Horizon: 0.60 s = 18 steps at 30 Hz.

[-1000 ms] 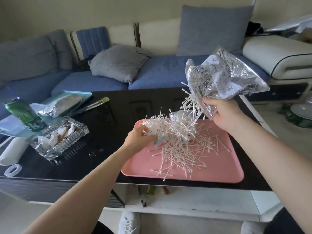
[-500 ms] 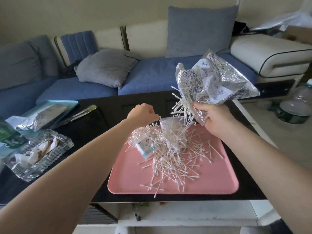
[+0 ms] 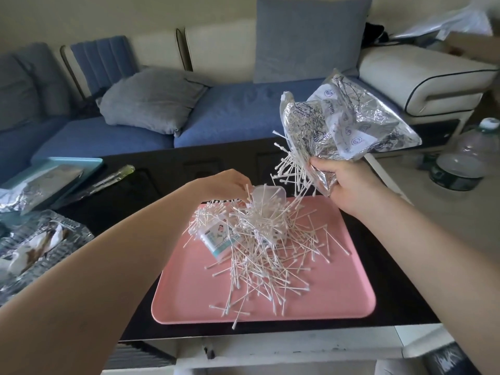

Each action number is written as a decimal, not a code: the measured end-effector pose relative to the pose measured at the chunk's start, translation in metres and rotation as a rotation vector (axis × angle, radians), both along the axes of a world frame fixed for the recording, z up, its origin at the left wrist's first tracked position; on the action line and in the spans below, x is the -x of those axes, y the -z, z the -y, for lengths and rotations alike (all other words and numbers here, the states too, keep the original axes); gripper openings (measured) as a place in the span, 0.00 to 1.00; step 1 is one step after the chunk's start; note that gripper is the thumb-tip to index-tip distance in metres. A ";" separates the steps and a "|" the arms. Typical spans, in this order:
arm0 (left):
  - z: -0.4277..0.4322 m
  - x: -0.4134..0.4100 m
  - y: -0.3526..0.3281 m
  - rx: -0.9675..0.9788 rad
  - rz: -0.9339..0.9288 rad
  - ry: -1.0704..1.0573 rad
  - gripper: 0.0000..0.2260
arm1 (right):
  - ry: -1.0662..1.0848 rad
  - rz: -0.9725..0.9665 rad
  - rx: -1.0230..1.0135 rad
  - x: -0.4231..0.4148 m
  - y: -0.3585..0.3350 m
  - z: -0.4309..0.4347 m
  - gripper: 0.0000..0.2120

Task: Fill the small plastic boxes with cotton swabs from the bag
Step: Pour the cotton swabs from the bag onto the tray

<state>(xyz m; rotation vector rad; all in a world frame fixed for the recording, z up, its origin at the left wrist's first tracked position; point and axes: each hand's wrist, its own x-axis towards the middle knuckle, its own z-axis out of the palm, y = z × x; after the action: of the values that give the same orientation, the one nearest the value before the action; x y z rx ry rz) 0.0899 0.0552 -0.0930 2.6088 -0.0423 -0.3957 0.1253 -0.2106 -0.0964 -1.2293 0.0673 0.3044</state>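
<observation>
while the right hand point(image 3: 349, 182) grips the crumpled lower edge of the silvery bag point(image 3: 349, 123), fingers clamped round the foil, the bag hangs in the air at about two o'clock from the pink tray point(image 3: 338, 299), with its mouth tipped down toward seven o'clock. a bunch of cotton swabs point(image 3: 259, 255) fans out of that mouth, and many more lie in a loose heap across the middle of the tray, a few reaching its six o'clock rim.

two small boxes sit in the heap. the clear box point(image 3: 267, 196) stands at the tray's twelve o'clock edge with its open top showing and swabs piled against it. the labelled box point(image 3: 219, 239) lies tilted on its side just beside it at about eight o'clock, half buried.

the left hand point(image 3: 224, 182) is at the far edge of the tray, touching or nearly touching the clear box from its nine o'clock side. its fingers curl downward out of sight — whether they pinch anything cannot be told.

the tray rests on a black table point(image 3: 162, 180). at nine o'clock, well apart from it, are a glass dish point(image 3: 40, 244) and a teal tray point(image 3: 67, 162) carrying a foil pouch point(image 3: 35, 182). a blue sofa point(image 3: 230, 115) with a grey cushion point(image 3: 151, 101) runs along twelve o'clock — a large bottle point(image 3: 465, 161) stands on the floor at three o'clock.
</observation>
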 end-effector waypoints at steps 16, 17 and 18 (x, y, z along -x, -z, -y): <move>0.005 0.071 -0.052 0.227 0.821 -0.139 0.07 | 0.038 0.083 -0.142 0.041 -0.032 0.018 0.20; 0.012 0.076 -0.055 0.248 0.820 -0.146 0.07 | 0.032 0.086 -0.176 0.044 -0.035 0.021 0.20; 0.021 0.081 -0.058 0.261 0.809 -0.143 0.06 | 0.023 0.075 -0.212 0.048 -0.039 0.023 0.19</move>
<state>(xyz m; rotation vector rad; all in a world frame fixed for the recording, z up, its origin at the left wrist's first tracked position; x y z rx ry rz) 0.0087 0.0341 -0.0352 2.3209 -0.1643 0.6807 0.0776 -0.2338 -0.0570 -1.0275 -0.0152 0.2383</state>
